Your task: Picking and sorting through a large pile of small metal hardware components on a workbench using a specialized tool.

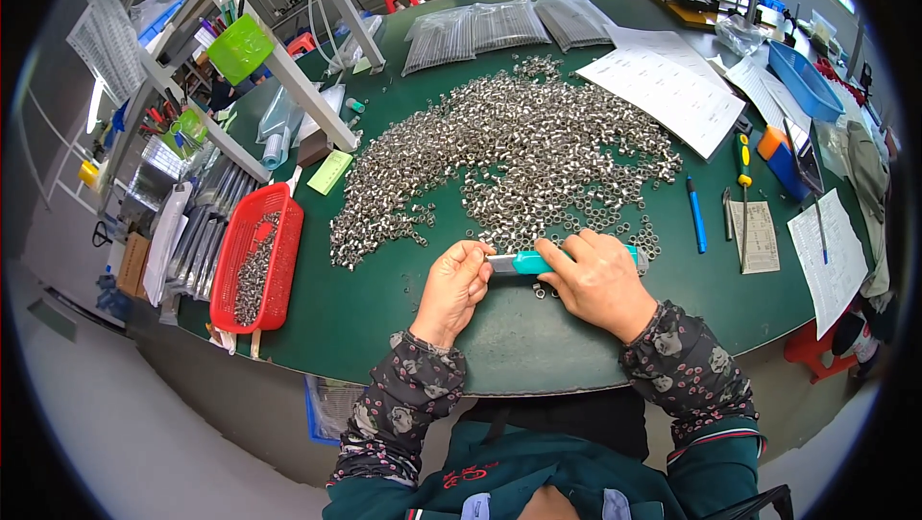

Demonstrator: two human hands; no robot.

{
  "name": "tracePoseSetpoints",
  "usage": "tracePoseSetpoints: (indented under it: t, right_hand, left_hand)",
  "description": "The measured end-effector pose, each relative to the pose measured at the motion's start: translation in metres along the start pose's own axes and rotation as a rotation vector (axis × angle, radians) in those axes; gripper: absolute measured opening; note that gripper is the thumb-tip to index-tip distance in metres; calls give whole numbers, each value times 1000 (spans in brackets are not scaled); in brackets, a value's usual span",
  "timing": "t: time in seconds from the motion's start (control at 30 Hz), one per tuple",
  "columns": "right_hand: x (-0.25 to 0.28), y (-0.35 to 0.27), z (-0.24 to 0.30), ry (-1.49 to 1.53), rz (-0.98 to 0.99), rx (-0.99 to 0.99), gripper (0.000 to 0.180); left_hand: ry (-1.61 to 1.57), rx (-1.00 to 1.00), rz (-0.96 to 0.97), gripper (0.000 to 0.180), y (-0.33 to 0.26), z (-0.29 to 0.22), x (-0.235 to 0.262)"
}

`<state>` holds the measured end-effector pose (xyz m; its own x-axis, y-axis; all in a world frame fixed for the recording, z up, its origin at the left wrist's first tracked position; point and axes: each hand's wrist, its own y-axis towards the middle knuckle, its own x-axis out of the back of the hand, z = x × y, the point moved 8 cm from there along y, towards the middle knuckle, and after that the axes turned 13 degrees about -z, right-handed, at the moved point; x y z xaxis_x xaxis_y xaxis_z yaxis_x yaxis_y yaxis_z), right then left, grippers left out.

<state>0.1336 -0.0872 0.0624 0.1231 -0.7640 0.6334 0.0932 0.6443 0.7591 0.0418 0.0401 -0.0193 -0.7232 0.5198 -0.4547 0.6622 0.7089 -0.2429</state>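
My right hand [605, 285] is wrapped over a teal-handled utility knife [527, 263], held level above the table's near part. Its grey blade end points left and reaches the fingertips of my left hand [449, 291]. The left thumb and fingers are pinched together there; whatever sits between them is too small to make out. Just beyond both hands spreads a large heap of small shiny metal rings [538, 150]. A few loose rings lie under the knife, close to my right fingers.
At the left stands a red plastic basket [295, 261] with more metal parts. Papers [672, 88], a blue pen [695, 216] and a yellow screwdriver [743, 160] lie to the right. Bagged rods [504, 25] lie at the back. A shelf post [288, 69] rises at left.
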Motion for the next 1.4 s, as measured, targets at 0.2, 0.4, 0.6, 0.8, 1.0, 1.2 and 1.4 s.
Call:
tracePoseSetpoints:
  t: [0.2, 0.4, 0.6, 0.8, 1.0, 1.2, 1.4]
  right_hand:
    - [1, 0, 0, -30, -16, 35, 40]
    - [2, 1, 2, -47, -23, 48, 41]
    - [3, 1, 2, -54, -33, 72, 42]
    - [3, 1, 3, -46, -34, 72, 41]
    - [4, 1, 3, -40, -17, 75, 42]
    - [6, 3, 3, -16, -12, 86, 41]
    - [10, 6, 3, 11, -6, 132, 35]
  left_hand:
    - [29, 3, -9, 14, 0, 0, 0]
    - [70, -10, -25, 15, 1, 1, 2]
    - [129, -56, -50, 16, 1, -1, 1]
    - [203, -90, -54, 17, -1, -4, 0]
    - [278, -87, -42, 21, -1, -4, 1]
    - [332, -75, -8, 22, -2, -6, 0]
    - [421, -61, 50, 24, -3, -6, -2]
